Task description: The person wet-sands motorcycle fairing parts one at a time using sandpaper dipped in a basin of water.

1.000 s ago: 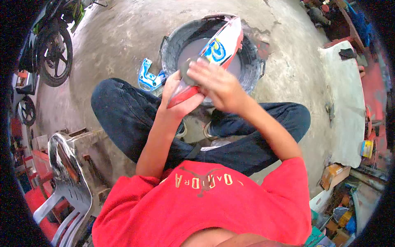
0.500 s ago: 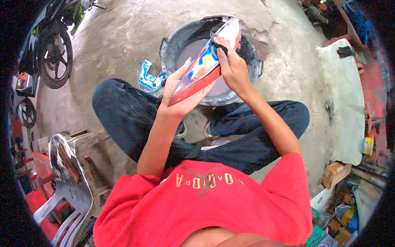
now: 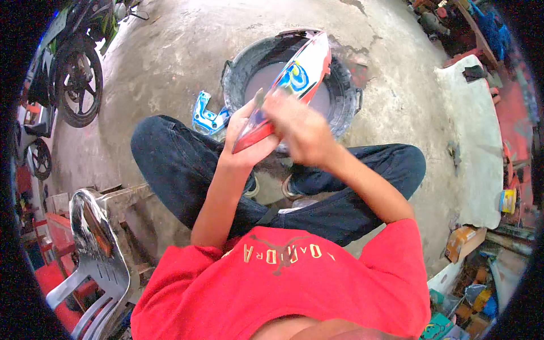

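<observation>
A long, pointed motorcycle body panel [image 3: 303, 71], red, white and blue with a yellow swirl, slants over a black tub [image 3: 235, 79] of cloudy grey water [image 3: 263, 79]. My left hand [image 3: 243, 139] cradles its near end from below, closed on its edges. Blurred by motion, my right hand [image 3: 300, 124] presses on the panel's near part. A small dark piece, probably sandpaper [image 3: 259, 99], pokes out by its fingertips. On the floor left of the tub lies a smaller blue-and-white panel [image 3: 207, 116].
The tub stands on a concrete floor [image 3: 170, 62] between my bent knees. A motorcycle wheel [image 3: 79, 82] is at the upper left, a grey plastic chair [image 3: 105, 266] at the lower left. Cluttered parts and a cardboard box [image 3: 464, 242] line the right side.
My right hand has slid down the panel toward me, from its middle to its near end, uncovering the yellow-and-blue swirl. My left hand keeps its hold.
</observation>
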The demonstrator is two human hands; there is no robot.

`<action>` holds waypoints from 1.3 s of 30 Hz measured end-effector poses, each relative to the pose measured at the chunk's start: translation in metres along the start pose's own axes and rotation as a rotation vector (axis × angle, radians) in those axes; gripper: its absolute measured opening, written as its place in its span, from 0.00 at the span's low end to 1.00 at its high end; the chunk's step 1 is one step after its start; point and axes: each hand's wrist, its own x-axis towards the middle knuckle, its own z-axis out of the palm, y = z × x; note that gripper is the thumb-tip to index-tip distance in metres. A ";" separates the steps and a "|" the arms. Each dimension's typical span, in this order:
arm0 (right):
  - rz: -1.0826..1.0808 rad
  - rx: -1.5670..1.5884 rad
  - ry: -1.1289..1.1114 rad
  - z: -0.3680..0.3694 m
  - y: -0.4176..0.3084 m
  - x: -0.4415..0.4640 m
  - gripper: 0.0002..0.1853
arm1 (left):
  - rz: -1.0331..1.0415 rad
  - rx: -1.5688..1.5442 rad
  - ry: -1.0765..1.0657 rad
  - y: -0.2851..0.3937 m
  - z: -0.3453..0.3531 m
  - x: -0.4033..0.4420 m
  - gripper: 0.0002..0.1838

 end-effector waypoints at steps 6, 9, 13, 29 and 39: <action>0.250 0.088 0.074 0.002 0.033 0.003 0.22 | -0.026 -0.050 0.106 -0.001 0.031 -0.002 0.26; 0.233 0.051 0.070 0.003 0.031 -0.001 0.21 | -0.034 -0.051 0.066 -0.003 0.031 -0.001 0.25; 0.048 0.053 -0.008 -0.004 0.000 0.002 0.21 | -0.013 -0.110 -0.072 0.005 0.016 -0.003 0.27; 0.530 0.126 0.068 -0.002 0.054 0.006 0.19 | 0.007 0.059 0.088 -0.005 0.028 -0.004 0.36; 0.488 0.217 0.100 -0.003 0.048 0.013 0.19 | -0.045 -0.029 0.051 -0.004 0.034 -0.007 0.31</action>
